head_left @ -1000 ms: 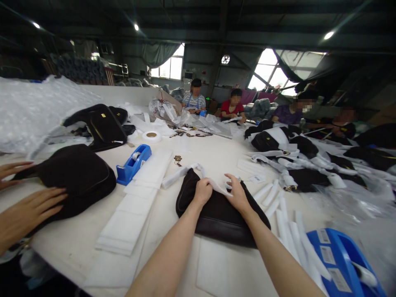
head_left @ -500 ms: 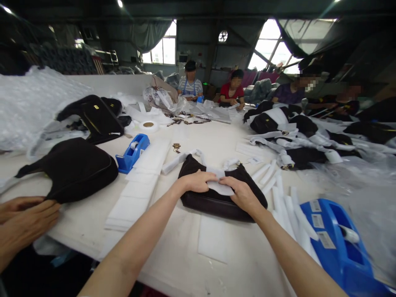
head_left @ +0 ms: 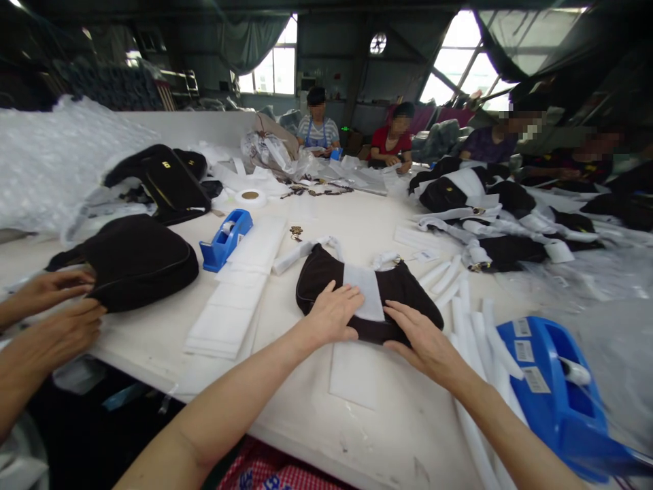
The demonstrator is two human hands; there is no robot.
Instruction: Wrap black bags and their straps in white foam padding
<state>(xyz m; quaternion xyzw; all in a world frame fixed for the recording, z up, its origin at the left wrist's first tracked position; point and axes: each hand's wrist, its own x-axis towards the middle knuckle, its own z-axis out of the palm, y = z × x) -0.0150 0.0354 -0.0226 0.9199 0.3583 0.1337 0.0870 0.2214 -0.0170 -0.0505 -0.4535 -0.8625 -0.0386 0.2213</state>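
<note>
A black shoulder bag lies on the white table in front of me, its strap wrapped in white foam. Over its middle lies a white foam sheet, now flat against the fabric. My left hand rests open on the bag's left part, fingertips on the sheet's edge. On the right part, my right hand lies with fingers stretched out, beside the sheet. Another white foam strip extends from beneath the bag toward me.
Stacked foam sheets and a blue tape dispenser are left. A larger blue dispenser and foam tubes stand right. A co-worker's hands hold another black bag. Wrapped bags are piled back right.
Both hands have gone from pinching the foam sheet to lying spread on the bag. The sheet is flatter. At left, the co-worker's hands and bag have shifted slightly.
</note>
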